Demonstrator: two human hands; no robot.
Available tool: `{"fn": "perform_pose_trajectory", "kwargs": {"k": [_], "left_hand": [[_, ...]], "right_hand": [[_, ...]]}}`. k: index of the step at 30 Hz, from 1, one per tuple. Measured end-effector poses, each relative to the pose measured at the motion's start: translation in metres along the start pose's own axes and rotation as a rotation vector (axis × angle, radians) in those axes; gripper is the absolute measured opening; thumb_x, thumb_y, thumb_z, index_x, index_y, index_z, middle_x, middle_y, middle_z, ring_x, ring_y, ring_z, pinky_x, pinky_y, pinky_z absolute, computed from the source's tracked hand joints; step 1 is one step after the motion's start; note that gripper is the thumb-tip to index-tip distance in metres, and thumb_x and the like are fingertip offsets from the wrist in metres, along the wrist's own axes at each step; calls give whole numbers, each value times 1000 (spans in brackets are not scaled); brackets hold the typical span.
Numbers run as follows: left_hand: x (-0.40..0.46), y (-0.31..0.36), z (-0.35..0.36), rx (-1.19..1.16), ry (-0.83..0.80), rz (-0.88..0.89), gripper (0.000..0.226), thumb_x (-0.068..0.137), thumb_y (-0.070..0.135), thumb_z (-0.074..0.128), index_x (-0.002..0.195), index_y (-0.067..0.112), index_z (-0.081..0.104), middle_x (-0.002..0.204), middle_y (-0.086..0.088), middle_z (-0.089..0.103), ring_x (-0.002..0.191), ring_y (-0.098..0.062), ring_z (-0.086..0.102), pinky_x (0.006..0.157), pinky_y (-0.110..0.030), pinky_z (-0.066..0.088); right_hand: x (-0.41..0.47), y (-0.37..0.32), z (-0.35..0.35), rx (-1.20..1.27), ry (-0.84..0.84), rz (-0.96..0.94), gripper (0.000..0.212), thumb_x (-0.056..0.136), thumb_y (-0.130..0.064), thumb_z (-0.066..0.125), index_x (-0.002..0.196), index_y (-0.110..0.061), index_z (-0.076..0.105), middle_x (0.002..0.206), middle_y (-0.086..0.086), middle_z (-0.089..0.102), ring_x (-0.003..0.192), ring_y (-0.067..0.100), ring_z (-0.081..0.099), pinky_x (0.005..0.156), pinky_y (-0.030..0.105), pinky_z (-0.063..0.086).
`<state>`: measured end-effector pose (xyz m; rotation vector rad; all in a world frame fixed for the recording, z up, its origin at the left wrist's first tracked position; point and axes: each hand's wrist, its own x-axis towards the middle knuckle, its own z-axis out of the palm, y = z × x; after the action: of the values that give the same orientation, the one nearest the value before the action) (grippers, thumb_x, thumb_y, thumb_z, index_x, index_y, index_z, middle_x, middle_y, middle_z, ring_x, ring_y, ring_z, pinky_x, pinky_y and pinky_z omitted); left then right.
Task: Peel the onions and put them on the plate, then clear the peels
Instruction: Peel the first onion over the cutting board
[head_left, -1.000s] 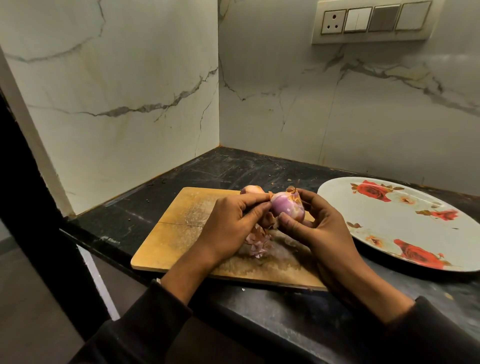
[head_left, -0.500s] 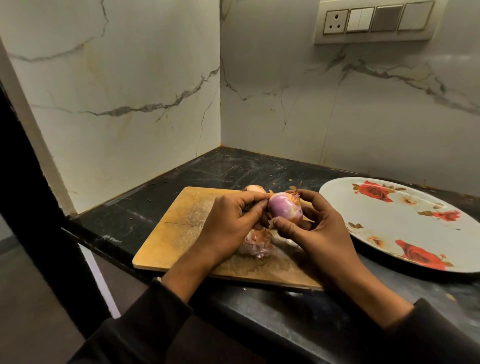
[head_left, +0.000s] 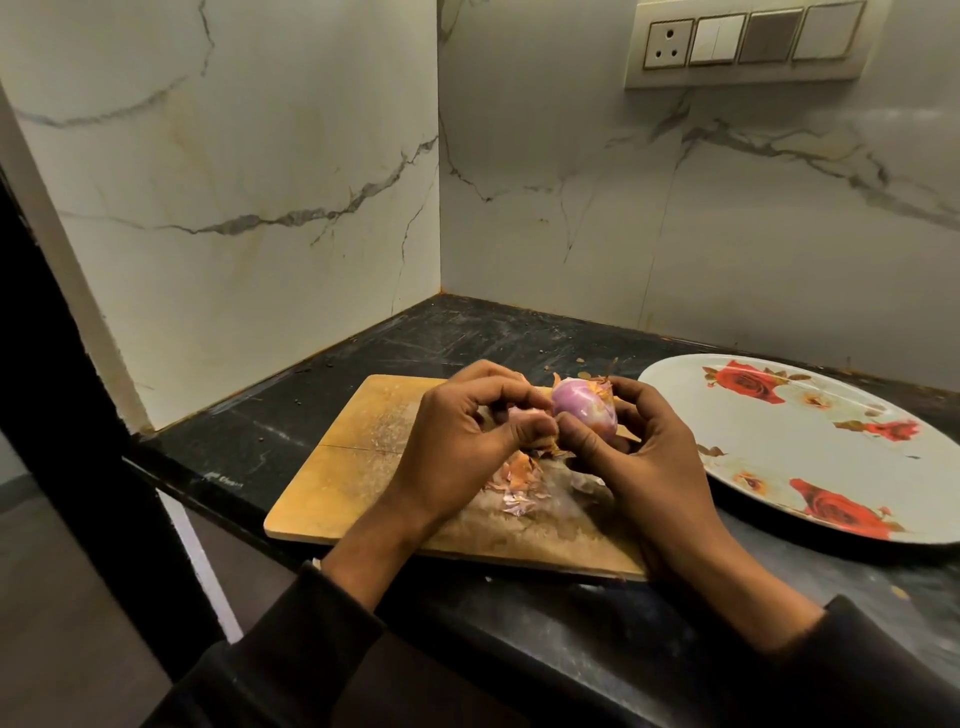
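Onion (head_left: 584, 413) gripped in right hand (head_left: 654, 462), left hand (head_left: 462, 441) pinching its skin.

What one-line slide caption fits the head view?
Right hand holds a half-peeled onion over the cutting board; left hand pinches its skin.

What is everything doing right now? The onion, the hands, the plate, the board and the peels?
onion: mostly peeled, held above the board
right hand: grips the onion
left hand: pinches a strip of skin at the onion
peels: loose heap on the board
cutting board: flat on the counter
plate: on the counter, no onion on it
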<state>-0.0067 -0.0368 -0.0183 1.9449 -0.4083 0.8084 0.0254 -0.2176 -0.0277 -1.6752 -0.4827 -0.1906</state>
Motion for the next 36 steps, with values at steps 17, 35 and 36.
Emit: {"fn": "perform_pose_trajectory", "kwargs": {"k": [17, 35, 36], "left_hand": [[-1, -15, 4, 210, -5, -62, 36, 99, 43, 41, 77, 25, 63, 65, 6, 59, 62, -14, 57, 54, -41, 47], [0, -5, 1, 12, -14, -118, 23, 93, 17, 70, 115, 25, 71, 101, 9, 74, 95, 1, 70, 81, -24, 59], [0, -5, 1, 15, -9, -116, 23, 92, 18, 70, 114, 26, 71, 100, 10, 74, 94, 1, 70, 80, -24, 60]], "right_hand": [[-1, 0, -2, 126, -22, 26, 69, 67, -42, 78, 131, -28, 58, 125, -1, 62, 101, 16, 70, 72, 29, 62], [0, 2, -3, 208, -173, 58, 67, 67, -14, 85, 128, -32, 67, 133, -5, 65, 112, 22, 70, 92, 48, 59], [-1, 2, -3, 197, -170, 48, 67, 69, -9, 85, 129, -32, 67, 132, -5, 65, 112, 21, 70, 93, 46, 60]]}}
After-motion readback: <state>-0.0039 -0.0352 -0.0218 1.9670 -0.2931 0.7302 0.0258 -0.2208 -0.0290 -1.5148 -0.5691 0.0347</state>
